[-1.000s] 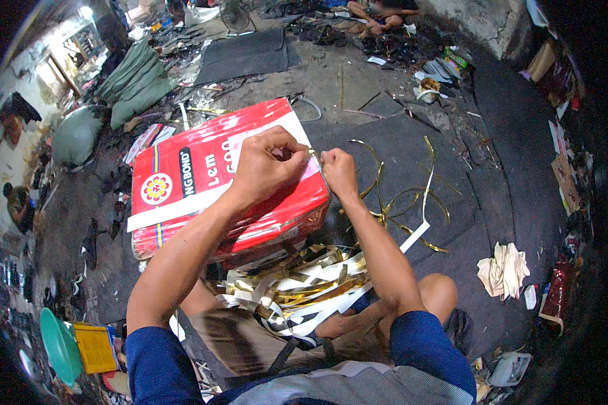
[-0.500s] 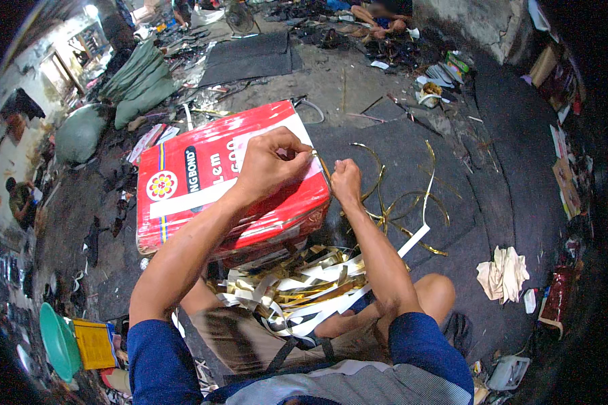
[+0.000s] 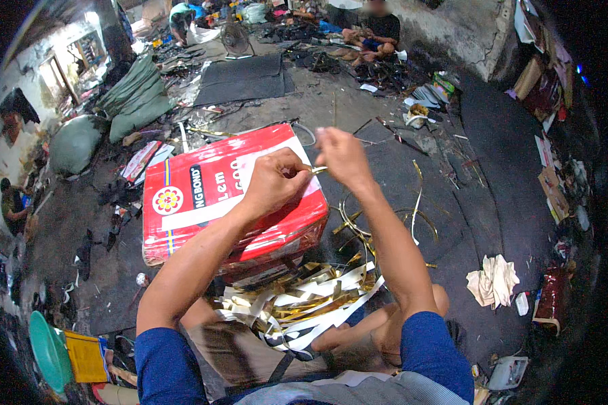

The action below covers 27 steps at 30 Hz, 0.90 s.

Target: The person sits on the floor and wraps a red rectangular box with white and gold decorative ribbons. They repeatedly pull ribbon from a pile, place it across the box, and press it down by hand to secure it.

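Note:
A red cardboard box wrapped in shiny film stands before me. One white strip lies across its top. At the box's right edge, my left hand rests with thumb and forefinger pinched on the end of a narrow gold strip. The strip runs to my right hand, raised just past the edge with its fingers curled round; its fingertips are blurred. Between my legs and the box lies a heap of white and gold strips. More gold strips curl loosely below my right forearm.
Dark mats cover the floor to the right, with a crumpled cream cloth on them. A green basin stands at lower left. Stuffed green sacks are at far left. Another person sits at the back among scraps.
My right hand has moved up and away from the box edge, and is now blurred. My left hand keeps its pinch at the edge. The whole view has shifted slightly.

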Available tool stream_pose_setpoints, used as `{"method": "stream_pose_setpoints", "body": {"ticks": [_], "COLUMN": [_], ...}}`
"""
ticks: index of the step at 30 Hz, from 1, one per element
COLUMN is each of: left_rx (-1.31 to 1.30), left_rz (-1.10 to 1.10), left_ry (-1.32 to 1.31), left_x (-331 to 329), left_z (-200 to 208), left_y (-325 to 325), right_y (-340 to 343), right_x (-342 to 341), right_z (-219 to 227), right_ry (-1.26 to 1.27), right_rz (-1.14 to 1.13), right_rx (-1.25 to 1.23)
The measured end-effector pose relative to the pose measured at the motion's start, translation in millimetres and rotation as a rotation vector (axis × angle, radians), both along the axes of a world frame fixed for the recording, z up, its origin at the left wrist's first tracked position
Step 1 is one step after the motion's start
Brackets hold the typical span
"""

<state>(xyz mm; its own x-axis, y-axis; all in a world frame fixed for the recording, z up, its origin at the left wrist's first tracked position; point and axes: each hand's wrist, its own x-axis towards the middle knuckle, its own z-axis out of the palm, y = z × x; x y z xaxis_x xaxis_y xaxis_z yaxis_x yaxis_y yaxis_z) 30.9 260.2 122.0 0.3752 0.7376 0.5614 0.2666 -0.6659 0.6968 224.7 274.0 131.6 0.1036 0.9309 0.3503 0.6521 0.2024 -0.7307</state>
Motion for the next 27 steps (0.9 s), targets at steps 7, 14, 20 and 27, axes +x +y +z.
{"method": "stream_pose_setpoints", "body": {"ticks": [7, 14, 20, 27], "left_rx": [0.006, -0.040, -0.005, -0.071], "left_rz": [-0.027, -0.015, -0.010, -0.019], "left_ry": [0.013, 0.034, 0.068, 0.029], "left_x": [2.9, 1.3, 6.5, 4.3], "left_z": [1.3, -0.2, 1.4, -1.2], "left_y": [0.2, 3.9, 3.2, 7.0], "right_y": [10.5, 18.5, 21.5, 16.3], "right_x": [-13.0, -8.6, 6.6, 13.3], "right_z": [-43.6, -103.4, -158.0, -204.6], "right_ry": [0.178, 0.353, 0.352, 0.352], "right_rz": [0.017, -0.020, -0.085, -0.181], "right_rx": [0.111, 0.104, 0.061, -0.001]}}
